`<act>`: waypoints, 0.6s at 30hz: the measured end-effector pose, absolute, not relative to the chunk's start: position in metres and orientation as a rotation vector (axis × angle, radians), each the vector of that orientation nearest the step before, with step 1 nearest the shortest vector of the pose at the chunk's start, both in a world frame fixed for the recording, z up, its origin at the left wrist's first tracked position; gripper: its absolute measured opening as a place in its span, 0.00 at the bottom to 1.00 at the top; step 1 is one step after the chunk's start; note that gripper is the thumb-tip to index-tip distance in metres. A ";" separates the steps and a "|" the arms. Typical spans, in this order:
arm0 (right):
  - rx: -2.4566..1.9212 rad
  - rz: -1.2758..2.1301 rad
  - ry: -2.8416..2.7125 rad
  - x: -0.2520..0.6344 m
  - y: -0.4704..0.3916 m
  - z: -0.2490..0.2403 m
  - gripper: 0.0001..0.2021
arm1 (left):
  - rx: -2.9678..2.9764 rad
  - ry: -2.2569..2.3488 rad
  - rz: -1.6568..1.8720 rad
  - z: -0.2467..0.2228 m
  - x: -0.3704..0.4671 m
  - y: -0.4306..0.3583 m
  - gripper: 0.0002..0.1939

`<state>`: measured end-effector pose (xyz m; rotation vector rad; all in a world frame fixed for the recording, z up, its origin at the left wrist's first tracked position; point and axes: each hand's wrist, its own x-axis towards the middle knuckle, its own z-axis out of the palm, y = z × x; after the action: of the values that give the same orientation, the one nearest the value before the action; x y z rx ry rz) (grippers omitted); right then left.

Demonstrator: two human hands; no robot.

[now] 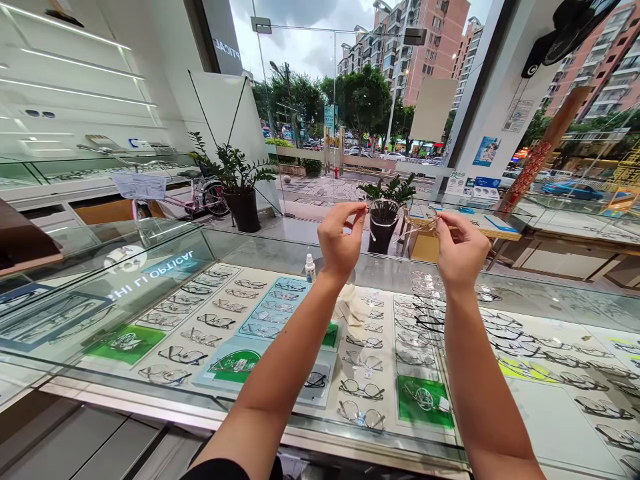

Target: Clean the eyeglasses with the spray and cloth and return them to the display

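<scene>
Out in front, above the glass display counter, both my arms are stretched forward with a pair of eyeglasses raised between the hands. My left hand pinches the glasses at their left side, thumb and fingertips pressed together. At the other side my right hand pinches the frame in the same way. The lenses are clear and the rim is thin; a temple hangs slanting below the left lens. Beneath my hands lie a crumpled pale cloth and a small white bottle on the counter top.
Rows of eyeglasses lie inside the counter, some on green cards. Beyond it stand potted plants, a pink bicycle and a wooden-topped table. Glass doors face a street. A black fan hangs at upper right.
</scene>
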<state>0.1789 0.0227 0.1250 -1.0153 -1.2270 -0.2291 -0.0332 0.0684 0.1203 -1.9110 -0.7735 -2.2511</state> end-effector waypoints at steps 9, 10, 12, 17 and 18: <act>-0.975 -0.249 -1.241 0.169 0.016 0.128 0.11 | -1.930 -0.910 -2.362 0.116 -0.036 0.079 0.06; -0.980 -0.258 -1.243 0.170 0.016 0.128 0.11 | -1.930 -0.911 -2.363 0.116 -0.035 0.078 0.06; -0.987 -0.270 -1.246 0.171 0.018 0.127 0.12 | -1.930 -0.910 -2.375 0.116 -0.035 0.077 0.06; -0.941 -0.234 -1.227 0.171 0.025 0.122 0.12 | -1.953 -0.898 -2.483 0.115 -0.032 0.078 0.10; -0.931 -0.225 -1.221 0.170 0.027 0.121 0.12 | -1.960 -0.890 -2.516 0.115 -0.031 0.079 0.11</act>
<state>0.1705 0.0265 0.1212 -0.9309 -1.2211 -0.2251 -0.0308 0.0791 0.1149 -1.9598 -0.8897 -2.5161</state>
